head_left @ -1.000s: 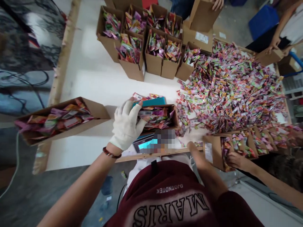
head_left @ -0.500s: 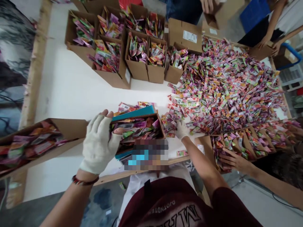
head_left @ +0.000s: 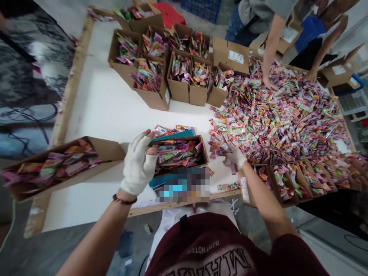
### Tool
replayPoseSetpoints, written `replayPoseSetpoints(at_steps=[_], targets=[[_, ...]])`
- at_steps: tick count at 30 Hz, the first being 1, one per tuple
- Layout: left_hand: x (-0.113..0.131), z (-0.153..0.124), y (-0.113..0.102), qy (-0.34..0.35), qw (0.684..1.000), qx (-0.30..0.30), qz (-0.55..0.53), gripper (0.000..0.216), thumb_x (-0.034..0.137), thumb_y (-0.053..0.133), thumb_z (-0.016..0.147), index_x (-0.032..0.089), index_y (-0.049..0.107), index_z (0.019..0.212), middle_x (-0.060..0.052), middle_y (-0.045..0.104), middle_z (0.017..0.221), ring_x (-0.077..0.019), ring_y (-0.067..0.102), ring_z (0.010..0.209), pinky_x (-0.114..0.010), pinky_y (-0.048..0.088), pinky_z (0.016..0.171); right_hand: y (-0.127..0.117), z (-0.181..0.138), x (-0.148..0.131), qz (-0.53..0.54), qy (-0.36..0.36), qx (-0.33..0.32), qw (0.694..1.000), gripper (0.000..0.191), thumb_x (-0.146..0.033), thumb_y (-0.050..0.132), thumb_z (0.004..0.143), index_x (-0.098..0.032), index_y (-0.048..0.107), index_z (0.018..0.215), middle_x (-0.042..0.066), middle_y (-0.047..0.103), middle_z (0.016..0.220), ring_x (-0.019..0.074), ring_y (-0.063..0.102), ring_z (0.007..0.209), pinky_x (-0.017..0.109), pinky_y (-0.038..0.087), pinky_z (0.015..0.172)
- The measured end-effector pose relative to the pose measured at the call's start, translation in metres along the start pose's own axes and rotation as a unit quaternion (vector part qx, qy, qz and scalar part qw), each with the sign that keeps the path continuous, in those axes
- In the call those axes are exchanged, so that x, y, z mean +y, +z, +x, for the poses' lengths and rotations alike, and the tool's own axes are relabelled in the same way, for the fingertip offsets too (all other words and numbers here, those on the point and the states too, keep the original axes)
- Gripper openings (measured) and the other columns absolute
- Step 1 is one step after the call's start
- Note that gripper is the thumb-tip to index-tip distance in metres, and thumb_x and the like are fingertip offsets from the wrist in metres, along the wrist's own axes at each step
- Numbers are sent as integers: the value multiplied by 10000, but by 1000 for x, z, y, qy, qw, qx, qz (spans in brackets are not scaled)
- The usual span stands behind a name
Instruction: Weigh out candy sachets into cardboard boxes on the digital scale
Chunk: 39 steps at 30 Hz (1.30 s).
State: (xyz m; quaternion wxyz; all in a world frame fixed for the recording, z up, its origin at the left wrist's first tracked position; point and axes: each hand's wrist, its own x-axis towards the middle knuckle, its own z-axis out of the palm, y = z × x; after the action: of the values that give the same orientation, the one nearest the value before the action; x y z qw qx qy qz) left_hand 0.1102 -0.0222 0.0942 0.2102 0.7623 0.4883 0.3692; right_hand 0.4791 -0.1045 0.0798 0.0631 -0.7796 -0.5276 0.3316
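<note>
Just now, the left hand (head_left: pixel 138 165), in a white glove with bare fingertips, stands at the left end of an open brown cardboard box (head_left: pixel 205 151) filled with shiny multicoloured packets; its fingers lie together, the thumb apart. This box sits at the near side of the white tabletop (head_left: pixel 94 107), a flat teal panel (head_left: pixel 175 135) along its far side. Right of it, the white-gloved right hand (head_left: pixel 237 156) touches the near-left edge of a broad heap of small multicoloured packets (head_left: pixel 281 119); blur hides whether its fingers are closed on any.
</note>
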Motion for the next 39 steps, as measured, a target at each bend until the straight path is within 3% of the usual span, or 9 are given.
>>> replayPoseSetpoints(at_steps=[6, 10, 13, 18, 22, 25, 30, 34, 39], targets=[[-3, -13, 0, -30, 989, 31, -143, 768, 680, 174, 1007, 176, 544, 1453, -146, 597, 1443, -289, 526, 1386, -489, 381, 1220, -60, -28, -108, -71, -341, 10, 937, 397, -139, 548, 822, -181, 693, 1189, 82, 700, 1097, 225, 637, 1000, 351, 516, 916], [-3, -18, 0, -11, 986, 27, -162, 830, 726, 180, 980, 155, 498, 1493, -174, 572, 1469, -303, 494, 1419, -490, 357, 1234, 11, -11, -199, -295, -363, -91, 879, 466, -106, 500, 887, -224, 652, 1311, 139, 647, 1263, 294, 658, 1071, 409, 549, 873], [1, -19, -2, -4, 986, 15, -166, 815, 717, 225, 983, 149, 478, 1508, -179, 554, 1488, -309, 466, 1443, -491, 338, 1246, 63, 10, -223, -354, -306, -158, 869, 578, -170, 568, 915, -273, 526, 1483, 157, 542, 1449, 352, 630, 1194, 443, 557, 919], [-3, -29, -19, -54, 978, 45, -195, 732, 678, 256, 1003, 200, 477, 1511, -134, 460, 1579, -284, 377, 1508, -444, 255, 1284, 36, -3, -204, -242, -330, -179, 895, 729, -276, 734, 829, -222, 483, 1512, 151, 554, 1436, 326, 615, 1238, 439, 519, 1045], [-34, -73, -36, -163, 973, 130, -103, 545, 544, 372, 1021, 172, 570, 1367, -144, 583, 1403, -270, 523, 1360, -427, 379, 1189, -24, -43, -165, -39, -409, -18, 912, 598, -270, 648, 901, -207, 504, 1479, 119, 567, 1445, 260, 544, 1339, 429, 445, 1148], [-54, -132, -32, -245, 969, -19, 5, 366, 386, 365, 1004, 171, 633, 1128, -107, 674, 1100, -236, 625, 1089, -395, 488, 1018, -44, -68, -124, -7, -351, 112, 930, 413, -282, 578, 948, -199, 607, 1352, 121, 649, 1324, 258, 608, 1239, 443, 481, 1093], [-49, -222, 5, -290, 926, -239, 16, 84, 261, 603, 805, 220, 671, 835, -54, 701, 925, -206, 647, 806, -308, 514, 769, -34, -92, -72, -27, -273, 134, 952, 328, -313, 567, 951, -179, 666, 1233, 125, 693, 1201, 262, 666, 1090, 443, 521, 1004], [-47, -244, 21, -355, 895, -264, 59, 145, 214, 578, 801, 209, 677, 908, -103, 706, 1053, -236, 669, 911, -326, 507, 823, -26, -98, -69, -41, -270, 143, 951, 334, -316, 557, 955, -185, 665, 1243, 128, 681, 1199, 248, 678, 1007, 435, 536, 956], [-62, -216, 3, -373, 904, -202, 61, 216, 314, 518, 868, 178, 671, 939, -115, 718, 1007, -236, 676, 916, -323, 521, 860, -25, -93, -89, -58, -321, 157, 932, 289, -324, 540, 968, -187, 673, 1185, 132, 679, 1166, 273, 635, 1114, 451, 519, 1003]])
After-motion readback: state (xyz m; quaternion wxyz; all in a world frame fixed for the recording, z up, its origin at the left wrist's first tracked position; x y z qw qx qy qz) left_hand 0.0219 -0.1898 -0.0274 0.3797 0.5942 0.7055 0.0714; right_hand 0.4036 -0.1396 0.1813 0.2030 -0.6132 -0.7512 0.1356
